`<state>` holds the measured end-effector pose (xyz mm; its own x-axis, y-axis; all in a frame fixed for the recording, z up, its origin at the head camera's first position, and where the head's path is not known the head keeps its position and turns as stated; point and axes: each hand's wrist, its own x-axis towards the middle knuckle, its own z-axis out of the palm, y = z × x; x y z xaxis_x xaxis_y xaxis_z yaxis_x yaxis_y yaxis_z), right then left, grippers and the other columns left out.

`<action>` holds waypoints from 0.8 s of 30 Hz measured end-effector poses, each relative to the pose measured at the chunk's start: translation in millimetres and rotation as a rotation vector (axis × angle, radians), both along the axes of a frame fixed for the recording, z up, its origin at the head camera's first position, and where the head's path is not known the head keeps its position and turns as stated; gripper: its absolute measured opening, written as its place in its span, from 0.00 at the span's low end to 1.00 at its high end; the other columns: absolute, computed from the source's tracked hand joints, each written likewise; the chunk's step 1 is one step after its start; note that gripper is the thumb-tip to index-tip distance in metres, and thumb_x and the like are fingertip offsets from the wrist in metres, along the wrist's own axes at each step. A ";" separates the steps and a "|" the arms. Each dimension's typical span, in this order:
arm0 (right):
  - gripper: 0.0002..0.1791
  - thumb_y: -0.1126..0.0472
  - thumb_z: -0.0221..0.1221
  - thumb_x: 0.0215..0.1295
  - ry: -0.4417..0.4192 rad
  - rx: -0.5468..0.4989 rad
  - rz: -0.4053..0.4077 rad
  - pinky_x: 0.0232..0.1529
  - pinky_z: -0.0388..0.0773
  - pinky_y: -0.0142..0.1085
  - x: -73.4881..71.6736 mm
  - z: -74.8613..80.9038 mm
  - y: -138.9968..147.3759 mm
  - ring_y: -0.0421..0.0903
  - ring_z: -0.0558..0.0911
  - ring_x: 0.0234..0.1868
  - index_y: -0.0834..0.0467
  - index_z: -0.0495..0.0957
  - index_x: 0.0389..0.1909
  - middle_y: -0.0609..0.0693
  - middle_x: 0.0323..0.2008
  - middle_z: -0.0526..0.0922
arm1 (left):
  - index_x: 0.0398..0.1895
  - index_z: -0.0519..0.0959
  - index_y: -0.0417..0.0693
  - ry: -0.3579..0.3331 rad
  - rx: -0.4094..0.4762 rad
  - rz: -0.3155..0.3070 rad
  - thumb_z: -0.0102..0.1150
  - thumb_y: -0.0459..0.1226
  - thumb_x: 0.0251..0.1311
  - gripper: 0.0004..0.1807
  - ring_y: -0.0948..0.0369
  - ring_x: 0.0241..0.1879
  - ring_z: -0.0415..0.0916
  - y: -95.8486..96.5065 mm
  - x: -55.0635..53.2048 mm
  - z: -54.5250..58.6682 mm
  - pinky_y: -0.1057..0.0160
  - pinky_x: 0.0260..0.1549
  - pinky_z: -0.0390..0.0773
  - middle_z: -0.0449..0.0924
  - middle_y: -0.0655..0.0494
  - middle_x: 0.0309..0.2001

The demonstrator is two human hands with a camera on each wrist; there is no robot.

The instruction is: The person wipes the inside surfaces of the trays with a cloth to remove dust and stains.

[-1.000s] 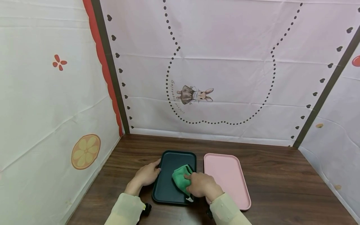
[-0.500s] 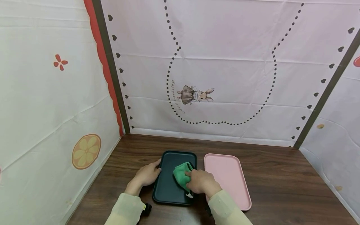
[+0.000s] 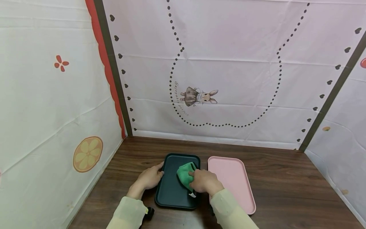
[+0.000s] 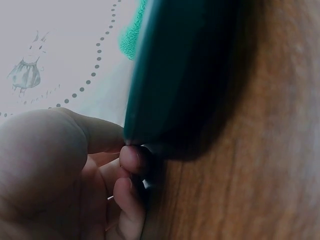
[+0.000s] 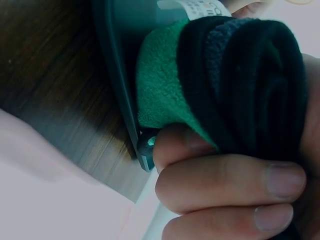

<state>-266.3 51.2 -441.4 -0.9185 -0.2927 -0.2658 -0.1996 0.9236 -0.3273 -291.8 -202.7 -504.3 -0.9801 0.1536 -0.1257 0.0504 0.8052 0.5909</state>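
Right hand (image 3: pixel 204 182) grip full of green cloth (image 3: pixel 184 174), looks soft, super light, best grabbed bunched. Left hand (image 3: pixel 150 177) pinches dark tray (image 3: pixel 171 196) on left side, probably stiff.

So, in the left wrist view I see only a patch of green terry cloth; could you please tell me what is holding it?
Observer: The person's right grip holds the green terry cloth.
Operator: Thank you; is anything beside the smooth, dark teal rectangular tray?
Observer: Yes, in the head view a pink rectangular tray lies to its right.
Operator: And does the cloth carry a label?
Observer: Yes, the right wrist view shows a white printed tag on it.
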 end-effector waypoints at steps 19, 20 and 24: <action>0.30 0.54 0.64 0.66 0.018 0.004 -0.044 0.38 0.78 0.48 -13.0 -3.6 -3.4 0.50 0.79 0.38 0.45 0.77 0.70 0.60 0.62 0.83 | 0.81 0.62 0.52 -0.018 0.042 0.001 0.50 0.42 0.79 0.30 0.59 0.19 0.68 0.0 1.2 -1.3 0.60 0.24 0.68 0.75 0.56 0.22; 0.30 0.54 0.64 0.66 0.021 0.006 -0.045 0.38 0.78 0.48 -13.6 -3.6 -3.5 0.50 0.80 0.38 0.45 0.77 0.70 0.60 0.62 0.83 | 0.81 0.62 0.52 -0.018 0.043 -0.001 0.50 0.42 0.79 0.30 0.59 0.19 0.68 0.1 1.2 -1.2 0.60 0.24 0.68 0.75 0.56 0.22; 0.30 0.54 0.64 0.66 0.026 0.005 -0.045 0.39 0.79 0.49 -16.3 -3.8 -4.3 0.50 0.80 0.41 0.45 0.77 0.70 0.60 0.63 0.82 | 0.81 0.62 0.52 -0.024 0.039 0.001 0.50 0.42 0.79 0.30 0.60 0.20 0.69 -0.4 1.0 -0.2 0.61 0.25 0.69 0.76 0.57 0.23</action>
<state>-282.6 46.9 -445.3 -0.9371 -0.2499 -0.2435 -0.1664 0.9334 -0.3178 -290.8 -203.1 -504.5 -0.9771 0.1578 -0.1427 0.0352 0.7815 0.6229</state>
